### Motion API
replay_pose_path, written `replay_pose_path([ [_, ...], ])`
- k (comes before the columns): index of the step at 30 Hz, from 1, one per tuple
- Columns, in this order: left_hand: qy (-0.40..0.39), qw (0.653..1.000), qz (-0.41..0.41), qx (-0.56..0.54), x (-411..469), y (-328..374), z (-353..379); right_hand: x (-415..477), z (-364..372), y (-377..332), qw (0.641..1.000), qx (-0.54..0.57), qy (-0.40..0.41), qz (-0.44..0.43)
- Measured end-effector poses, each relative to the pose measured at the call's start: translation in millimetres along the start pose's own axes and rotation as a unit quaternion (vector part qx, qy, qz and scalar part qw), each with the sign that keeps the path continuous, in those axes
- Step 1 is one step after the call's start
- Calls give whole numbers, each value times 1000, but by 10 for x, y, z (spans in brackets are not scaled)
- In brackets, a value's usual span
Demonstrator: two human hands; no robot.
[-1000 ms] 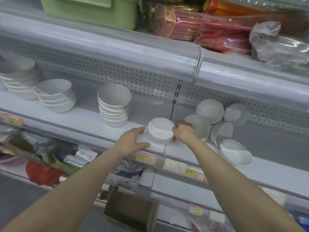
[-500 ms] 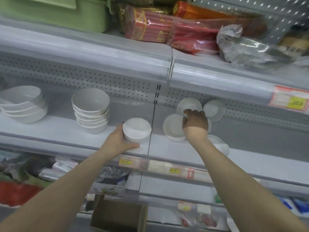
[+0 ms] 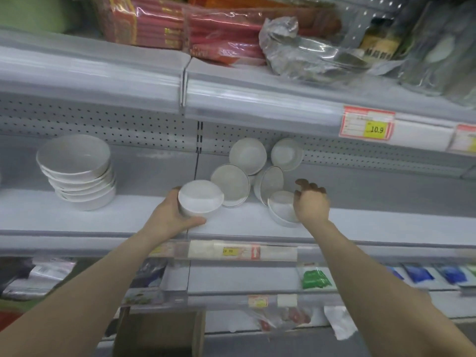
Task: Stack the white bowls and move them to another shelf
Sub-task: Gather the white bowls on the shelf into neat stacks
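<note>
My left hand (image 3: 173, 215) grips a small white bowl (image 3: 201, 199) from its left side; the bowl stands on the grey middle shelf (image 3: 128, 217) near the front edge. Behind and to its right, several loose white bowls lean on their sides: one (image 3: 230, 185) just behind the held bowl, two (image 3: 247, 155) (image 3: 287, 154) against the pegboard, one (image 3: 269, 185) in the middle. Another bowl (image 3: 280, 210) sits tilted at the front right. My right hand (image 3: 311, 203) hovers at that bowl's right rim with loosely curled fingers, holding nothing.
A stack of larger white bowls (image 3: 77, 171) stands on the same shelf to the left. The upper shelf carries red packets (image 3: 180, 24) and plastic-wrapped goods. Price tags (image 3: 367, 126) line the shelf edges. A cardboard box (image 3: 159, 333) sits below.
My right hand has left the leaning bowls at the back and moved right and nearer, beside the front-right bowl. My left hand keeps its hold on the small bowl.
</note>
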State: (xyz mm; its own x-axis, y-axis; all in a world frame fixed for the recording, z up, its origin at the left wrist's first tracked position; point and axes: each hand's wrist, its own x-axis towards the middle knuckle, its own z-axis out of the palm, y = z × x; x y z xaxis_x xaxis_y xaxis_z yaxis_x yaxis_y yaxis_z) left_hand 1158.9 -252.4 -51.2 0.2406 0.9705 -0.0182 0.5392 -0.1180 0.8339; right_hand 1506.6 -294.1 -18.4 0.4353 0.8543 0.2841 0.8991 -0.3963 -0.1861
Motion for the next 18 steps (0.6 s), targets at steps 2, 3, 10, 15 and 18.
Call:
replay_pose_path([
  [2,7,1000,-7,-8,-2,0,32,54,0,-111,999,26,19,-34],
  [3,9,1000,-8,-12,-8,-1,44,104,-7,-187,998,35,25,-50],
  [10,35,999,1,-21,-78,-54,90,608,-10,-672,992,56,40,-102],
  [15,41,999,13,-14,-100,-46,98,814,145,-826,993,44,12,-108],
  [18,43,999,20,-11,-114,-30,81,848,210,-872,994,50,21,-97],
])
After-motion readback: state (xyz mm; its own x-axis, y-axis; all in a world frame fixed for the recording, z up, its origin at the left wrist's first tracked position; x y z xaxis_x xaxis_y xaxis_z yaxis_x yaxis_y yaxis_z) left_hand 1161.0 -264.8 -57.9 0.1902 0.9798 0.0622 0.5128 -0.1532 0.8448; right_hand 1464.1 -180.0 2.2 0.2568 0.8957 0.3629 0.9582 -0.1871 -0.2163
